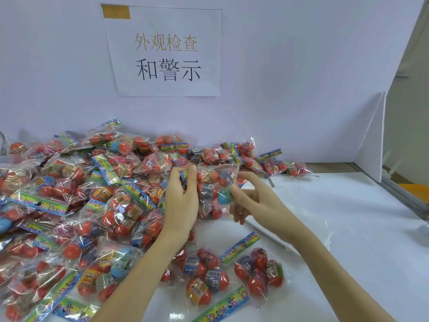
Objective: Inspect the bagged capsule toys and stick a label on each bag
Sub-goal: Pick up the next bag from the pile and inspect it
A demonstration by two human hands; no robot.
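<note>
A clear bag of red capsule toys point(212, 189) is held up above the table at the centre. My left hand point(182, 201) pinches its colourful header strip at the bag's upper left. On the bag's right side my right hand point(253, 201) touches it with curled fingers next to a blue capsule. A big heap of the same bagged capsule toys point(76, 201) covers the left half of the table. Two more bags point(204, 277) point(260, 270) lie flat near the front, under my forearms. I cannot make out any label in either hand.
A white table point(359, 240) stretches to the right, with white sheets point(285, 231) lying under my right wrist. A paper sign point(166, 52) hangs on the back wall. A white divider panel point(373, 145) stands at the right rear.
</note>
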